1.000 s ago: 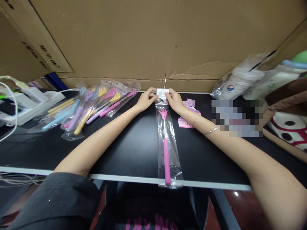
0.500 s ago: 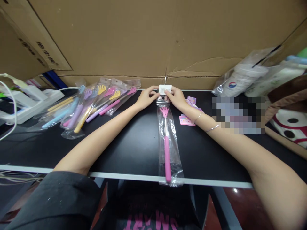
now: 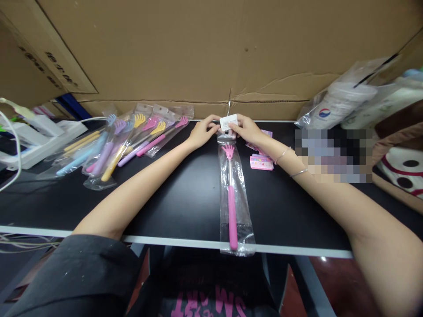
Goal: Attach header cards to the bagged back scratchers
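A pink back scratcher [image 3: 232, 211] with a hand-shaped head lies in a clear plastic bag [image 3: 245, 224], its handle end reaching over the table's front edge. At the bag's top, my right hand [image 3: 247, 129] is closed on a small white card [image 3: 228, 120] with print on it, thumb on its face. My left hand [image 3: 202, 133] is at the card's left side, fingers curled in a pinch at the bag's top corner; its fingertips are partly hidden. Small pink and purple cards [image 3: 261, 163] lie beside and under my right wrist.
Several bagged back scratchers [image 3: 109, 154] in mixed colours lie at the left, near a white power strip [image 3: 42, 145] with cables. A bagged cup [image 3: 343, 105] stands at the back right, by a blurred-out patch and a brown-and-white bag [image 3: 401, 169]. Cardboard [image 3: 185, 53] walls the back.
My right hand has tilted the white card, its right side now higher. The camera view has shifted slightly; the bagged back scratcher stays in nearly the same place.
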Motion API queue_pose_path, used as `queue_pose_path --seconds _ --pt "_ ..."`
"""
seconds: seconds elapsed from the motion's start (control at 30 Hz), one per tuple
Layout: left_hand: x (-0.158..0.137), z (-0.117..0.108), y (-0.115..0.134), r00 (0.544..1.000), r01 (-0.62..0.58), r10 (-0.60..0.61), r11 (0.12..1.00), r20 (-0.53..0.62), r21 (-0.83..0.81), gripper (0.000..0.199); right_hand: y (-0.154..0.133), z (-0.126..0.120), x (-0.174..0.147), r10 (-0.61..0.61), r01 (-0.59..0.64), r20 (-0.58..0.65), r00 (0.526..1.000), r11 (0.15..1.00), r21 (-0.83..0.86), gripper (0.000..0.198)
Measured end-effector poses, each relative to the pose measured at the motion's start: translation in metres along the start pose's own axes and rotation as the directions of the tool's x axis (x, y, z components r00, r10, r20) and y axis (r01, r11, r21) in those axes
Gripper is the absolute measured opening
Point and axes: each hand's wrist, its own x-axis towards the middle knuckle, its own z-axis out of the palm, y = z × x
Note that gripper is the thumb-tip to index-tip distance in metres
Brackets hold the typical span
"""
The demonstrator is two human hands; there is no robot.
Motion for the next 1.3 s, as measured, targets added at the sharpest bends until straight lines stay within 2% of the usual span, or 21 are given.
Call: queue_pose_path --seconds 0.17,0.37,0.87,1.1,1.3 --pt "0.0 0.0 0.002 1.0 0.013 -0.013 1.0 -0.003 -0.023 0.021 0.0 0.003 0.001 0.012 -0.012 -0.039 0.999 1.0 -0.02 0.014" --pt "-0.002 0.001 0.004 1.0 0.006 -0.006 0.999 -0.007 -0.04 0.024 -0.001 0.001 -0.001 0.006 -0.008 -0.072 0.997 0.999 -0.032 0.02" --pt "0.0 0.0 0.003 0.999 -0.038 0.038 0.999 -0.008 0.002 0.023 0.004 -0.008 0.003 0.036 -0.032 0.105 0.994 0.998 -0.047 0.023" --pt "0.001 -0.001 0.002 0.999 -0.044 0.045 0.998 0.015 -0.045 0.019 -0.002 -0.001 0.0 0.044 -0.04 0.098 0.994 0.998 -0.044 0.02" --pt "0.002 0.0 -0.004 1.0 -0.014 0.014 0.997 -0.005 -0.072 0.02 -0.005 0.002 0.0 0.006 -0.006 0.017 1.0 0.999 -0.042 0.026"
